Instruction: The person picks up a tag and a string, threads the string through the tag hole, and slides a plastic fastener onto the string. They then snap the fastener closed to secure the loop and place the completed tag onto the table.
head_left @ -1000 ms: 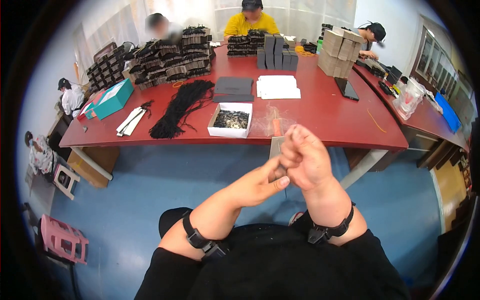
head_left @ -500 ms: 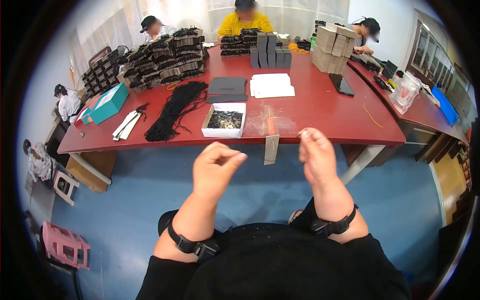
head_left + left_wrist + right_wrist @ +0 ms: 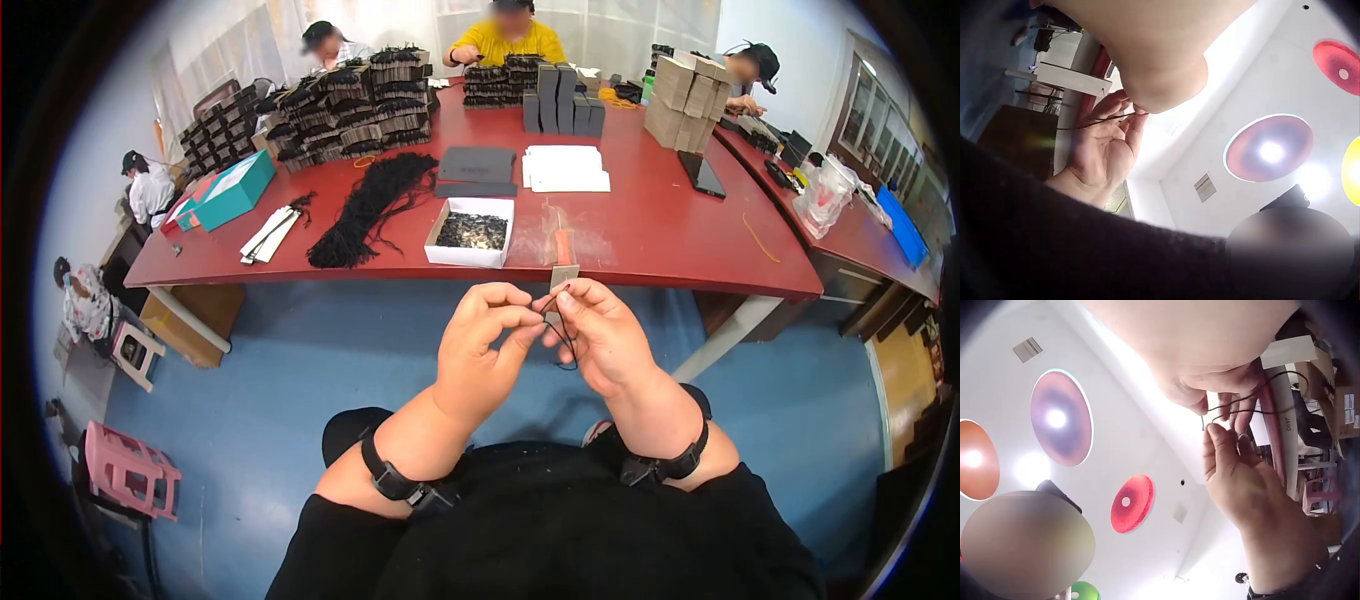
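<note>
A thin black cord (image 3: 573, 345) runs between the two hands, in front of the table's near edge. My left hand (image 3: 482, 345) pinches it between thumb and fingertips, and my right hand (image 3: 608, 342) pinches it close beside, the fingertips of both nearly touching. Below the fingers the cord hangs in a loop. From the right wrist view, two strands of the cord (image 3: 1272, 378) curve away from the fingers, with the left hand (image 3: 1244, 487) opposite. In the left wrist view the cord (image 3: 1094, 123) crosses in front of the right hand (image 3: 1100, 150).
On the red table (image 3: 660, 235) stand a white box of small black pieces (image 3: 470, 230), a bundle of black cords (image 3: 370, 210), grey cards (image 3: 477, 165), white cards (image 3: 566, 169), a phone (image 3: 702, 175) and tall stacks (image 3: 350, 110). A flat strip (image 3: 564, 277) overhangs the near edge. Several people sit around.
The hands were together a second ago, then apart with pinched fingers. Now they have come together again, and a looped black cord shows between them.
</note>
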`<state>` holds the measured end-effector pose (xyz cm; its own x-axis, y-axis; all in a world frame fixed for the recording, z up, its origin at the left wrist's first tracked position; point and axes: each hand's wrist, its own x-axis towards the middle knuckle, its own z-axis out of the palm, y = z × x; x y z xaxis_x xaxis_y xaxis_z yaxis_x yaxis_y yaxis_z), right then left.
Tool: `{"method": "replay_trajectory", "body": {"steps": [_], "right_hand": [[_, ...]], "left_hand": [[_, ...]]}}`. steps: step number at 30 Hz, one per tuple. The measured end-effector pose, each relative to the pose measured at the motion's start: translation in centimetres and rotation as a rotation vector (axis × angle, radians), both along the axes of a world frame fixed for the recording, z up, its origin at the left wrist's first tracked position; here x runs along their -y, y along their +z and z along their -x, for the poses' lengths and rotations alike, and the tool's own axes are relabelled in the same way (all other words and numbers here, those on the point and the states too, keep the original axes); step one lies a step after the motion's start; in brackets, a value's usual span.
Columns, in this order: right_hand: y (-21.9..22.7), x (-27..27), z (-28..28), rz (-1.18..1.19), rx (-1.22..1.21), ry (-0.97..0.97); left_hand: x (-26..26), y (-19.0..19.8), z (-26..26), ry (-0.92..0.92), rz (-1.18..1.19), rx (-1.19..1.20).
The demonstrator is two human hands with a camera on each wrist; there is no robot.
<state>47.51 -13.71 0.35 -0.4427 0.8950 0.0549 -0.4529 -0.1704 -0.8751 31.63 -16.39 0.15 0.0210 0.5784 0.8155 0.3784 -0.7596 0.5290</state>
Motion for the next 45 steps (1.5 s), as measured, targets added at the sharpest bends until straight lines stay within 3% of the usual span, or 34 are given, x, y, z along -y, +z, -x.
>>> {"method": "replay_trajectory", "body": {"steps": [2,5,10,12,17,21,23,25,26,28,30,33,39,43,45], "right_hand": [[-0.6,0.0,0.1,-0.044,-0.048,-0.045],[-0.2,0.3,0.4,-0.027,-0.023,-0.11],[-0.5,0.2,0.0,-0.101,0.011,-0.046],[-0.5,0.3,-0.2,-0.133,0.032,-0.043],[-0.7,0.2,-0.6,-0.349,0.277,-0.162],[0.3,0.5,-1.1,-0.329,0.453,-0.101],[0.4,0.4,-1.2,-0.589,0.698,-0.276],[1.3,0.7,-1.2,-0.703,0.762,-0.336],[1.8,0.9,-1.1,-0.814,0.826,-0.393],[2.2,0.8,-0.9,-0.867,0.881,-0.392],[2.4,0.9,-0.5,-0.929,0.936,-0.384],[2.5,1.1,0.0,-1.046,1.007,-0.416],[2.4,1.0,-0.2,-1.06,1.03,-0.397],[2.6,0.3,-0.5,-1.212,1.006,-0.433],[2.9,-0.1,-0.9,-1.302,0.99,-0.423]], "left_hand": [[0.1,-0.1,-0.1,0.01,-0.073,0.033],[0.0,-0.5,-0.1,-0.038,0.004,0.04],[0.3,0.0,0.3,-0.005,0.105,-0.042],[-0.3,-1.0,0.5,-0.049,0.121,0.04],[-0.6,-1.6,0.9,-0.189,0.187,0.158],[-0.3,-1.0,0.9,-0.313,0.43,0.325],[-0.4,0.0,1.5,-0.335,0.547,0.351],[0.0,2.2,2.3,-0.004,0.203,-0.227],[0.2,2.6,2.2,-0.008,0.204,-0.231],[0.6,3.1,2.2,0.055,0.003,-0.494],[0.9,2.9,0.9,0.071,-0.037,-0.51],[0.9,2.4,0.1,0.239,0.061,-0.63],[0.3,2.2,0.1,0.238,0.099,-0.638],[-0.5,2.3,0.9,0.208,0.128,-0.638],[-0.4,3.3,1.7,-0.089,0.706,-0.375]]}}
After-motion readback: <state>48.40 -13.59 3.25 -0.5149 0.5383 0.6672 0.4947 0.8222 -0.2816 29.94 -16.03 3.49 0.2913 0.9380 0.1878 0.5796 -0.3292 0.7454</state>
